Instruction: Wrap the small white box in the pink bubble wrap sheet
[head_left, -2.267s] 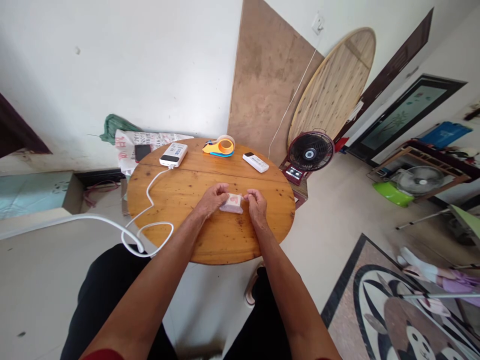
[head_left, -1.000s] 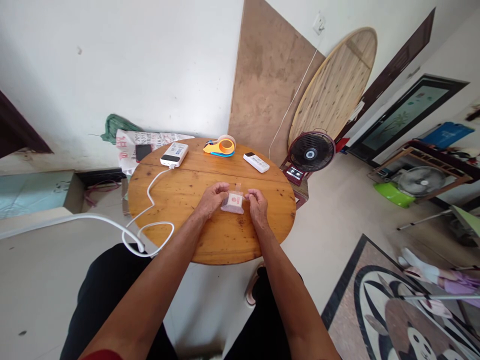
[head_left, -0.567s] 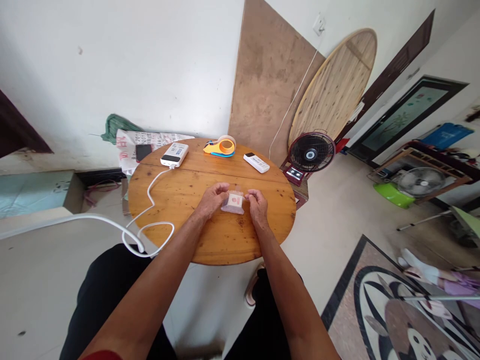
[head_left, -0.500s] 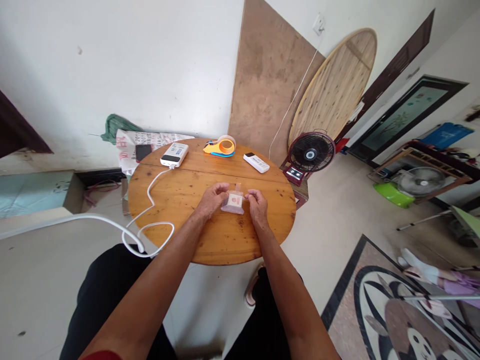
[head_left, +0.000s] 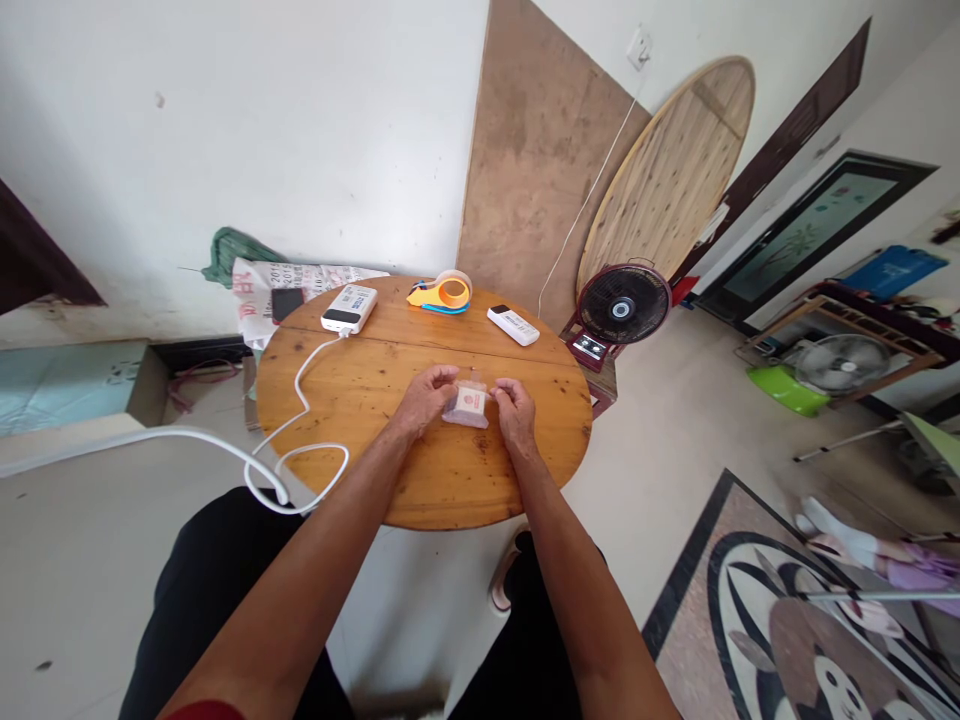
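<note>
A small clear packet (head_left: pixel 466 405) with a red round mark and pinkish contents lies near the middle of the round wooden table (head_left: pixel 375 400). My left hand (head_left: pixel 424 397) pinches its left edge with curled fingers. Its right edge is pinched by my right hand (head_left: pixel 514 409), fingers closed too. Both hands rest on the tabletop with the packet stretched between them.
At the table's far side lie a white power bank (head_left: pixel 349 307) with a white cable (head_left: pixel 300 400) trailing off the left edge, an orange tape dispenser (head_left: pixel 441 293) and a white remote (head_left: pixel 512 325). A small black fan (head_left: pixel 622 305) stands right of the table.
The packet lay flatter under my fingers earlier; now its upper flap stands up a little between my hands. My hands have barely shifted in the last second.
</note>
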